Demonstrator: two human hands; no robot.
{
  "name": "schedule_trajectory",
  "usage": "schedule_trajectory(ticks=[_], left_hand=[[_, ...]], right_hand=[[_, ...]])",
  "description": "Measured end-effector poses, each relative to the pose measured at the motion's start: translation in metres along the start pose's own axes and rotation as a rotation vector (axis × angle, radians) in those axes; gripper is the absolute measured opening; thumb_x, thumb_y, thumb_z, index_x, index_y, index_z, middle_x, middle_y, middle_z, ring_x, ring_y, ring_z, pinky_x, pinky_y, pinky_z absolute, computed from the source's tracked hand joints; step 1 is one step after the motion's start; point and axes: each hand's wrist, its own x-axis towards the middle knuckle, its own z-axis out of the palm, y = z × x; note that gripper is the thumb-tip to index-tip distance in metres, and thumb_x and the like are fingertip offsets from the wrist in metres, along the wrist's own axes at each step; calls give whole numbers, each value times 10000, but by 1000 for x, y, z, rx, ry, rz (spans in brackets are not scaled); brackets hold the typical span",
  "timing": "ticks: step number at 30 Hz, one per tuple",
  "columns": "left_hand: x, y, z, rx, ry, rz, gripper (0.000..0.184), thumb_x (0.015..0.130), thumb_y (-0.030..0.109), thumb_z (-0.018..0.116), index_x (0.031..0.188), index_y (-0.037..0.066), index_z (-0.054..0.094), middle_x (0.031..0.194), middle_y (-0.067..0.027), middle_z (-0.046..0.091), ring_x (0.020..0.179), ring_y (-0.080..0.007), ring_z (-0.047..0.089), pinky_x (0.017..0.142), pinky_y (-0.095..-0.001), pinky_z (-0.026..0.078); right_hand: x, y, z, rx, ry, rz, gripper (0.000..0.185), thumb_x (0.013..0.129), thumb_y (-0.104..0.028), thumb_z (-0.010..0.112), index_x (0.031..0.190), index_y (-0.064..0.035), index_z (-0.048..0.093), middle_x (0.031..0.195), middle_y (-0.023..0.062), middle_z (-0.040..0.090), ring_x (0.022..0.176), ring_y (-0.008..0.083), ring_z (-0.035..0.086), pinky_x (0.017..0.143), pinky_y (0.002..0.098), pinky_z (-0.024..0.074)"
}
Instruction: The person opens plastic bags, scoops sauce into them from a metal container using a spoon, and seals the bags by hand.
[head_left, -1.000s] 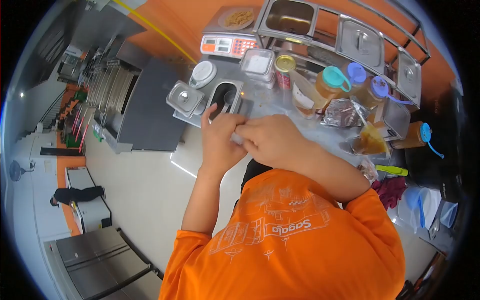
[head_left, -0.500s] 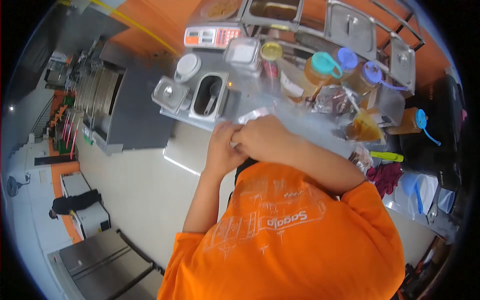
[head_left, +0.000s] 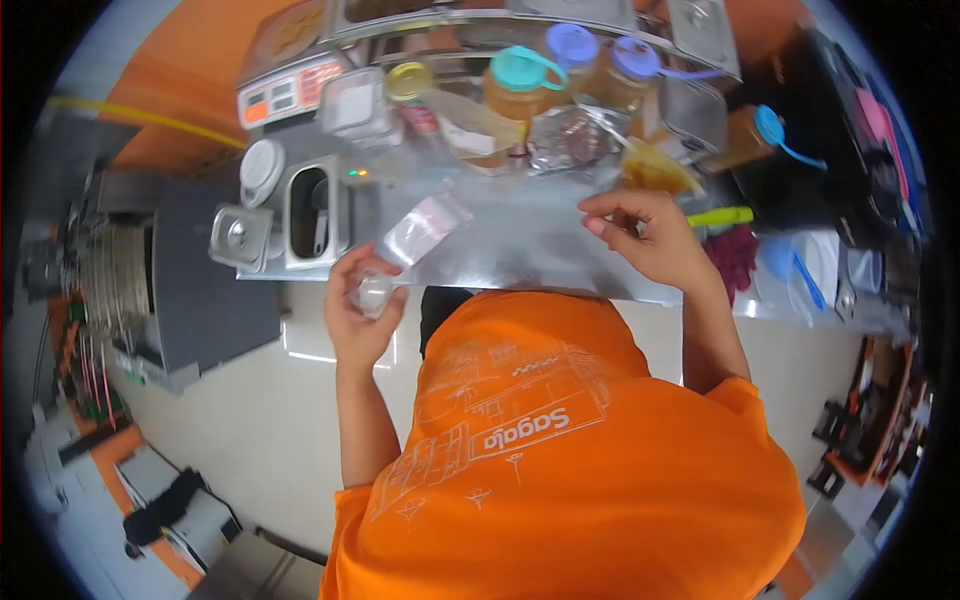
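Left of centre, the left hand (head_left: 365,300) cups clear plastic (head_left: 374,294), seemingly loosely to avoid crushing it, beside a packet (head_left: 424,228) on the bench (head_left: 520,225), while the right hand (head_left: 645,235), right of centre, half-curls, its grip's contents unclear.

Left hand (head_left: 362,322) and right hand (head_left: 655,238) now parted, clear plastic object (head_left: 374,294) newly visible in the left

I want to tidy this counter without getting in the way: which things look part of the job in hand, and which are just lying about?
Likely in the job:
- small clear plastic item, in the left hand
- clear plastic packet, near that hand

Apparently just lying about:
- digital scale
- teal-lidded jar
- crumpled foil
- maroon cloth
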Motion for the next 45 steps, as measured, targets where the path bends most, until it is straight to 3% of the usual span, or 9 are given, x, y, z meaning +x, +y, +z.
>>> schedule_trajectory(ticks=[6,11,13,15,18,24,31,36,45], left_hand=[[-24,-26,-17,-141,36,-145,590,777,-86,662,1327,19,477,984,-85,622,923,-194,640,878,-336,489],[-37,-45,-30,-349,248,-249,553,908,108,646,1401,24,412,973,-86,616,844,-201,628,837,-363,528],[-39,-52,-38,-413,303,-264,626,932,213,632,1452,32,336,978,-81,604,805,-192,614,829,-388,537],[-34,-50,-42,-584,328,-325,691,922,254,635,1478,45,284,997,-80,584,798,-191,613,820,-426,545],[-17,-39,-56,-584,302,-292,747,902,278,649,1498,66,251,1022,-77,565,800,-193,620,802,-437,545],[16,-27,-90,-411,362,-233,734,891,121,658,1497,74,247,1079,-84,575,868,-211,635,884,-398,523],[47,-48,-145,-329,544,-127,677,822,17,731,1429,2,432,1146,-83,600,1064,-180,571,970,-333,458],[79,-44,-177,-446,716,-277,539,856,45,690,1358,-41,512,1170,-100,604,1110,-200,578,1012,-337,427],[142,-44,-173,-663,580,-268,496,901,132,664,1336,-32,491,1144,-134,613,1124,-257,571,1034,-377,397]], right_hand=[[-46,20,-21,-177,94,464,212,865,-164,702,1018,-18,712,855,105,711,707,202,640,655,336,494],[-75,45,-45,-765,-36,658,231,772,-192,774,860,8,699,817,205,681,775,342,671,700,414,511],[-62,33,-38,-704,-68,558,202,803,-168,758,867,9,684,765,158,675,720,254,669,656,375,504],[-38,11,-26,-254,-118,395,189,825,-152,751,879,7,665,725,109,651,674,156,631,620,325,486],[24,-55,-9,-282,-59,168,173,851,-141,734,897,5,651,702,68,622,666,77,591,607,275,469],[221,-88,7,-677,400,-367,223,856,-240,684,931,-30,678,848,186,675,766,361,663,688,459,510],[312,-64,36,-948,263,-94,219,837,-178,674,918,26,664,921,256,677,892,407,676,806,489,545],[334,-67,42,-1160,192,82,166,859,-129,625,874,19,698,876,238,694,870,383,696,801,485,555],[356,-73,25,-1344,320,-88,144,825,-142,636,923,-86,724,922,130,702,934,305,661,800,488,474]])
